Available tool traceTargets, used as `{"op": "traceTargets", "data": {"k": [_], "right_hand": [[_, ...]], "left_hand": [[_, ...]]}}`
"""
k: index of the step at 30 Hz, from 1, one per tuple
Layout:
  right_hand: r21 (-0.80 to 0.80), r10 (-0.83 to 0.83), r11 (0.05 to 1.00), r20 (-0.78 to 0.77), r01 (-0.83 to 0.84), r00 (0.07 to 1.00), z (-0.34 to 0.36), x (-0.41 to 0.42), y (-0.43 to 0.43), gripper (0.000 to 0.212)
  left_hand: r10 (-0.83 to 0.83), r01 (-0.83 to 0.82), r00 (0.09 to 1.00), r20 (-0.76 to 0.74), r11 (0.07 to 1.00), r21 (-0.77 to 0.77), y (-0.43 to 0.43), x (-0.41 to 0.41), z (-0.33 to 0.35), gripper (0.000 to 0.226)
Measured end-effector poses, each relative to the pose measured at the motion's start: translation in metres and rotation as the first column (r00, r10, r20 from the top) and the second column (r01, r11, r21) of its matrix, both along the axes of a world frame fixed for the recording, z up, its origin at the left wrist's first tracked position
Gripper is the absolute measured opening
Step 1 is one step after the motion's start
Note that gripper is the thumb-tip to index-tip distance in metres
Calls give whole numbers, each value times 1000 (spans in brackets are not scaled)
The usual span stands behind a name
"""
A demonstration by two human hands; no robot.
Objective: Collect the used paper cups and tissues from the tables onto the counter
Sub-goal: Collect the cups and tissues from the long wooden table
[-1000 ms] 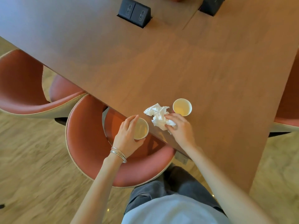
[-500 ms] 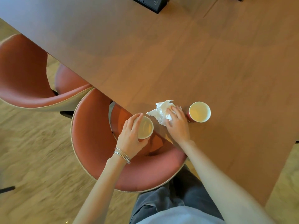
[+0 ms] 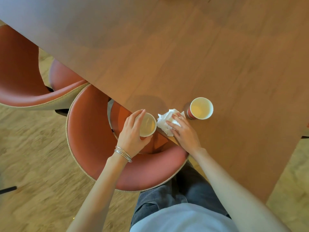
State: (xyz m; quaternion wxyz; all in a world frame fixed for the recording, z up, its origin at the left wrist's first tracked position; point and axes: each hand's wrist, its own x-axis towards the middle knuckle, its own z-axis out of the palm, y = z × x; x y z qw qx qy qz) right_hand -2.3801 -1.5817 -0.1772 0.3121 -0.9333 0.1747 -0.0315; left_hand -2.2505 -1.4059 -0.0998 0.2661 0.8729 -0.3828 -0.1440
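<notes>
The crumpled white tissue (image 3: 164, 122) lies on the wooden table (image 3: 184, 56), at the edge nearest to the person, and I give all places from this tissue.

The right hand (image 3: 184, 131) rests on top of the tissue. Its fingers (image 3: 173, 115) are spread and almost straight, and they press the paper down onto the table. I cannot see that they pinch it.

Just to the left of the tissue there is a paper cup (image 3: 148, 124), and its rim nearly touches the paper. The left hand (image 3: 132, 131) grips this cup, with the fingers curled round its far side and the thumb on the near side. The cup is upright and open at the top. It is beyond the table edge, above the seat of a red chair (image 3: 93, 131). On the left wrist there are thin silver bangles (image 3: 122, 154).

Just to the right of the tissue, a little further from the person, a second paper cup (image 3: 201, 108) stands upright on the table. Its outside is red, its inside is pale, and no hand touches it.

Far to the left of the tissue there is another red chair (image 3: 20, 72).
</notes>
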Motion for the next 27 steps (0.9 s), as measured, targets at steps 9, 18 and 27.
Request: {"op": "traceTargets", "data": {"k": [9,18,27], "right_hand": [[29,-227,973,-14,228,974,2,-106,-15,31],[-142,-371,910,132,388,919,9,-121,-54,34],[42,-289,956,0,289,957,-10,-123,-54,38]], "left_hand": [[-119,118,993,-11,991,-57,-32,-34,13,79],[-238,246,969,68,951,-186,-77,-58,59,70],[-182,216,971,153,945,-245,-112,-54,83,72]]}}
